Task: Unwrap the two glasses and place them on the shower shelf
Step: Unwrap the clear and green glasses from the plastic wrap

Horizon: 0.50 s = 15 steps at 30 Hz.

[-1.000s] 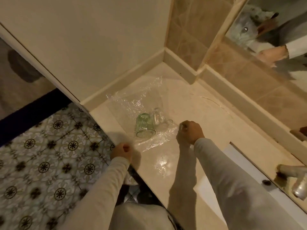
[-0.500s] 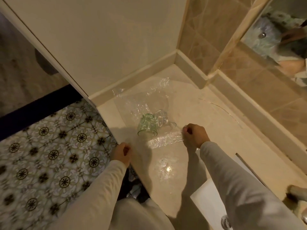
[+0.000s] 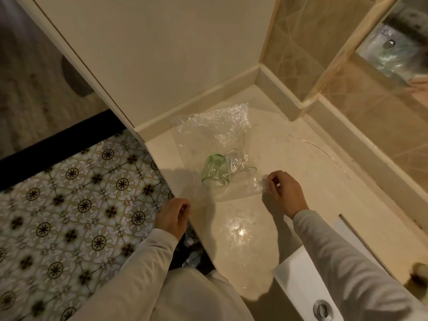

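Note:
A green glass point(image 3: 216, 170) lies on its side on a spread sheet of clear plastic wrap point(image 3: 215, 128) on the beige counter point(image 3: 301, 163). A clear glass point(image 3: 239, 162) lies right beside it, to its right, also tipped. My right hand point(image 3: 283, 193) pinches the wrap's near right corner, just right of the glasses. My left hand point(image 3: 172, 216) pinches the wrap's near left edge at the counter's front edge. Both glasses rest on the wrap, uncovered on top.
A white cabinet wall point(image 3: 162, 54) and tiled corner point(image 3: 294, 47) bound the counter at the back. A white sink point(image 3: 308, 290) with a drain point(image 3: 322, 309) sits at the lower right. A patterned tile floor point(image 3: 69, 205) lies to the left. A mirror point(image 3: 398, 49) hangs at the upper right.
My head and view have shifted closer, and both hands have drawn the wrap's near edge slightly toward me. The glasses stay lying in the same spot.

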Available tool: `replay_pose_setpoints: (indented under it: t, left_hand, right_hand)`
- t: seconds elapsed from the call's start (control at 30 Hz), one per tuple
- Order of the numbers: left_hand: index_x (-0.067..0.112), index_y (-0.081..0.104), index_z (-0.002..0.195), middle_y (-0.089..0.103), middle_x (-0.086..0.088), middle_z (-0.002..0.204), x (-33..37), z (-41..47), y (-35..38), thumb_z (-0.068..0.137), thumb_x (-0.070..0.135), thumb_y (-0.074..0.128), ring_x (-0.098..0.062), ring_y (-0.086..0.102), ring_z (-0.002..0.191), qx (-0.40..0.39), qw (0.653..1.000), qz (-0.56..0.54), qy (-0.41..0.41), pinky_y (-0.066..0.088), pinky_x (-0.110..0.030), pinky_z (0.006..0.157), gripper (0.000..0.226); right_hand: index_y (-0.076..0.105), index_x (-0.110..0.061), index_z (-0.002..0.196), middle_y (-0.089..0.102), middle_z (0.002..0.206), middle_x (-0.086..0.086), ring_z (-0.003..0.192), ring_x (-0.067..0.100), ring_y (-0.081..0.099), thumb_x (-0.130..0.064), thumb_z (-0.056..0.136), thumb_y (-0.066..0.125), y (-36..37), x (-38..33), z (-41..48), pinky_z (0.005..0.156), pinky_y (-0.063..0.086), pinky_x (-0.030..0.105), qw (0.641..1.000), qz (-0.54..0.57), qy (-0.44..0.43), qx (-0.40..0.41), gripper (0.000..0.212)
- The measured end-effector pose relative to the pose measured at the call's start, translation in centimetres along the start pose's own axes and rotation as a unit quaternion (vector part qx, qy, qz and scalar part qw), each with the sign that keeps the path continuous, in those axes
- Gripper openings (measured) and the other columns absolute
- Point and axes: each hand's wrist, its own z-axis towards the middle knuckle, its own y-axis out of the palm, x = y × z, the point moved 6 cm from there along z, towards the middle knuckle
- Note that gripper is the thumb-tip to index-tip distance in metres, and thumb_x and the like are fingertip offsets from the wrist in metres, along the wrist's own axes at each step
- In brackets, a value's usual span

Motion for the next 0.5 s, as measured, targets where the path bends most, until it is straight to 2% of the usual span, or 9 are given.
replay_pose_setpoints:
  t: [0.07,0.13,0.23,0.3,0.4,0.47,0.5]
  left_hand:
    - [0.005,0.066,0.09,0.065,-0.009,0.083,0.7,0.0,-0.4,0.09,0.017,0.061,-0.019,0.058,0.065,0.009,0.999,-0.004,0.039,0.045,-0.022,0.056,0.013]
    - [0.005,0.065,0.09,0.064,-0.01,0.081,1.2,-0.2,-0.5,0.091,0.021,0.057,-0.019,0.057,0.064,0.004,0.998,-0.013,0.069,0.046,-0.023,0.055,0.018]
    - [0.003,0.066,0.089,0.064,-0.012,0.081,1.3,-0.6,-0.4,0.085,0.006,0.07,-0.02,0.057,0.064,0.001,0.996,0.003,0.088,0.038,-0.013,0.061,0.006]
    - [0.002,0.068,0.088,0.065,-0.013,0.08,1.4,-0.7,-0.5,0.083,0.003,0.072,-0.021,0.058,0.066,-0.001,0.996,0.01,0.094,0.036,-0.012,0.062,0.006]
    - [0.001,0.069,0.087,0.067,-0.013,0.082,1.9,-1.2,-1.0,0.085,0.01,0.069,-0.028,0.064,0.068,-0.006,0.993,0.019,0.117,0.047,-0.022,0.062,0.009]
    - [0.003,0.069,0.088,0.065,-0.01,0.088,1.8,-1.0,-1.0,0.085,0.013,0.072,-0.025,0.062,0.075,-0.022,0.998,-0.001,0.066,0.052,-0.03,0.067,0.011]
    - [0.006,0.068,0.091,0.063,-0.007,0.092,1.4,-0.7,-0.9,0.086,0.02,0.074,-0.021,0.059,0.08,-0.029,0.999,-0.025,0.006,0.051,-0.03,0.072,0.016]
  right_hand:
    - [0.069,-0.003,0.101,0.067,0.093,0.012,0.089,0.037,0.062,-0.005,0.093,0.063,-0.1,-2.4,-1.0,0.08,0.048,0.04,0.996,-0.025,-0.081,0.012,0.01]
    - [0.072,0.0,0.1,0.07,0.093,0.017,0.088,0.039,0.066,-0.014,0.092,0.059,0.6,-5.9,-2.3,0.077,0.049,0.039,0.983,-0.047,-0.179,0.005,0.021]
    - [0.074,0.001,0.104,0.072,0.098,0.018,0.088,0.037,0.068,-0.009,0.085,0.071,4.3,-10.9,-4.3,0.075,0.053,0.041,0.947,-0.046,-0.313,-0.056,0.021]
    - [0.075,0.001,0.107,0.073,0.103,0.018,0.091,0.038,0.069,-0.006,0.082,0.079,7.2,-13.1,-4.9,0.076,0.055,0.043,0.93,-0.066,-0.348,-0.099,0.026]
    - [0.078,-0.001,0.097,0.073,0.091,0.017,0.081,0.04,0.069,-0.002,0.079,0.08,9.1,-14.6,-4.8,0.07,0.056,0.044,0.924,-0.078,-0.363,-0.094,0.018]
    - [0.078,-0.003,0.087,0.071,0.081,0.015,0.073,0.038,0.067,-0.004,0.087,0.069,9.1,-14.9,-4.8,0.066,0.055,0.044,0.925,-0.079,-0.365,-0.068,0.009]
    - [0.078,-0.004,0.085,0.071,0.078,0.014,0.07,0.037,0.067,-0.009,0.092,0.06,9.0,-14.9,-4.9,0.065,0.054,0.044,0.926,-0.08,-0.366,-0.049,0.02]
